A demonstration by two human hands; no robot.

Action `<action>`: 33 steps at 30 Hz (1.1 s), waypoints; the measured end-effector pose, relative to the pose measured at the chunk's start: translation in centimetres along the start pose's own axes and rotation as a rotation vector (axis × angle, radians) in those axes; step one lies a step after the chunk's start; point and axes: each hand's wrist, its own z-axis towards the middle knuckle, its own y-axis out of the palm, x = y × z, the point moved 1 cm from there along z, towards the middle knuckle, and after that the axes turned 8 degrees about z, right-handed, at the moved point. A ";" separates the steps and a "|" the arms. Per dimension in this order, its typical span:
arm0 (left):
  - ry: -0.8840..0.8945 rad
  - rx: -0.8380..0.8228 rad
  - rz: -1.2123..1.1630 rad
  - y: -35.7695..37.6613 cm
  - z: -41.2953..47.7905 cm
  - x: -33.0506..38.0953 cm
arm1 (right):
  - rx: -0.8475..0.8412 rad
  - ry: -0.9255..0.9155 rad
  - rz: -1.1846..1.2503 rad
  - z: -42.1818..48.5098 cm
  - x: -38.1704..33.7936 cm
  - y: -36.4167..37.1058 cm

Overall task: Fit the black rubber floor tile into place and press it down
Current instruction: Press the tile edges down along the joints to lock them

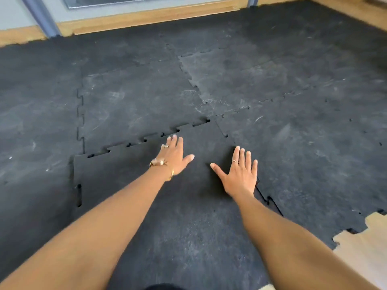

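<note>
The black rubber floor tile (pixel 117 176) lies in front of me, darker and cleaner than its dusty neighbours. Its far edge of jigsaw teeth sits against the tile behind it, with small gaps showing along that seam and on the left side. My left hand (pixel 174 156) rests flat on the tile near its far edge, fingers spread, a bracelet on the wrist. My right hand (pixel 239 174) lies flat with fingers apart by the tile's right seam, which shows a dark gap below the wrist.
Laid black rubber tiles (pixel 272 84) cover the floor ahead and to both sides. Bare wooden floor (pixel 364 243) shows at the lower right past a toothed tile edge. A wooden skirting strip (pixel 146 16) and a grey post (pixel 41 15) stand along the far wall.
</note>
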 end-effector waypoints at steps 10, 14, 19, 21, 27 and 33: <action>-0.055 0.356 0.124 4.8 7.3 2.6 | 0.081 -0.055 -0.071 0.5 0.0 1.6; -0.031 0.379 0.120 4.6 7.7 2.6 | 0.050 -0.034 -0.071 0.6 0.0 1.5; -0.019 0.368 0.137 4.6 8.2 2.5 | 0.008 -0.026 -0.083 0.9 0.0 1.3; -0.004 0.364 0.131 4.5 8.4 2.5 | 0.009 -0.028 -0.077 0.9 0.0 1.1; 0.001 0.323 0.124 3.6 8.2 2.5 | -0.039 -0.032 -0.086 1.3 -0.2 0.1; -0.005 0.276 0.209 2.4 8.5 2.8 | -0.082 -0.036 -0.155 2.3 -0.7 -0.5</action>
